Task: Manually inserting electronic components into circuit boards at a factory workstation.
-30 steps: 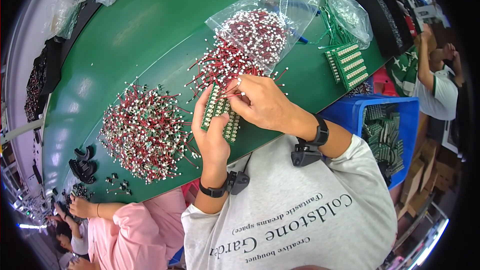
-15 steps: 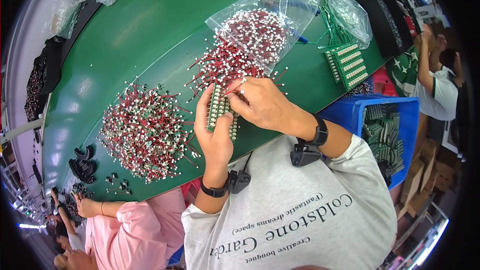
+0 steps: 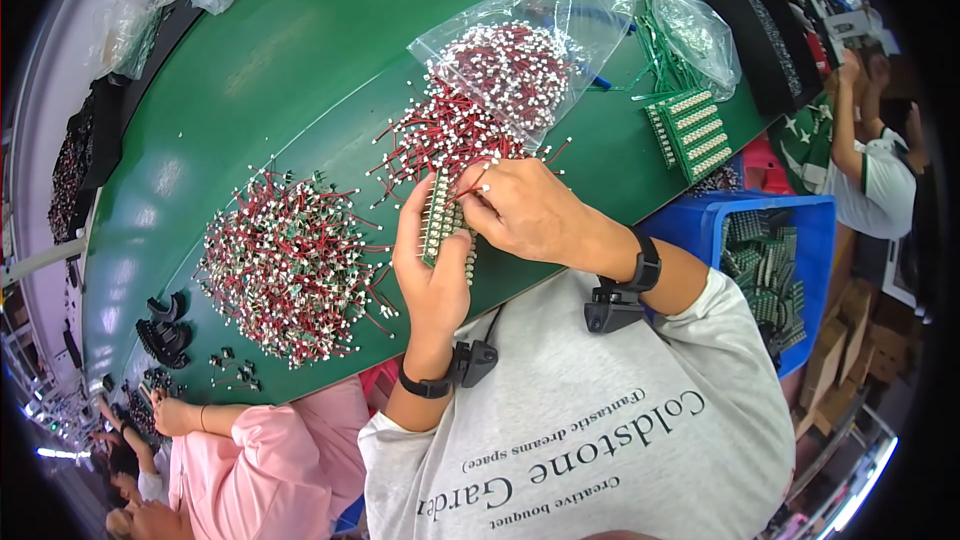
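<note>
My left hand (image 3: 430, 290) is closed around a narrow green circuit-board panel (image 3: 438, 215) carrying rows of small white connectors, its thumb pressed on the panel's face. At the panel's upper right edge, my right hand (image 3: 530, 210) pinches a short red wire lead (image 3: 485, 186) with a white plug end. Fingers partly cover where the lead meets the panel, so whether it is seated cannot be made out. Just beyond both hands lies a heap of red wire leads (image 3: 450, 125) with white plugs, spilling from a clear plastic bag (image 3: 590, 0).
Left of my hands stands a large pile of wired small boards (image 3: 290, 270). Stacked connector panels (image 3: 700, 135) lie at the right, near a black box (image 3: 760, 35). A blue bin (image 3: 825, 250) of boards is beyond the table edge. A person in pink (image 3: 270, 460) sits at my left.
Both hands stay at the panel with almost the same grip. The panel and my left thumb have shifted very slightly; the piles are unchanged.
</note>
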A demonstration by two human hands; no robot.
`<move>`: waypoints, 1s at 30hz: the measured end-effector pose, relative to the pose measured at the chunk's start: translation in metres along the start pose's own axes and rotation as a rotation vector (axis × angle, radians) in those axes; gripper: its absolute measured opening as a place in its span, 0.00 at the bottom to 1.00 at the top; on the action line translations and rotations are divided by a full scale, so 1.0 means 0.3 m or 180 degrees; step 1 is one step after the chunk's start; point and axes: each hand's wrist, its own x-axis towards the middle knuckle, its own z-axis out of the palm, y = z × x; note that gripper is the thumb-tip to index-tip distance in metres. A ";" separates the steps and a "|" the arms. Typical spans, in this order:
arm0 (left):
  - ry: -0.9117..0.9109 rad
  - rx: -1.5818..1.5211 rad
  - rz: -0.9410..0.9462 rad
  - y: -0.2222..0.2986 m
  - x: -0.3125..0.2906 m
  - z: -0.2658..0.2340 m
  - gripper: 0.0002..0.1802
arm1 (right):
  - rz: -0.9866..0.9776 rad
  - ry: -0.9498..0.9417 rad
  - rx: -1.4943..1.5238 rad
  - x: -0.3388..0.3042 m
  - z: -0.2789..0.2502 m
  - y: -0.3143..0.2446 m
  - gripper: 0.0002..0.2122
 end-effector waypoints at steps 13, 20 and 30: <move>-0.0010 0.0668 0.0393 -0.025 -0.009 -0.011 0.32 | -0.0032 0.0287 -0.0789 -0.030 0.005 -0.033 0.06; -0.0136 0.0826 0.0304 -0.004 -0.015 -0.012 0.32 | -0.0209 0.0219 -0.0848 -0.024 0.025 -0.029 0.06; 0.0921 -0.0689 0.0281 0.053 0.033 -0.160 0.32 | -0.0325 -0.0217 -0.0669 -0.011 -0.033 0.012 0.10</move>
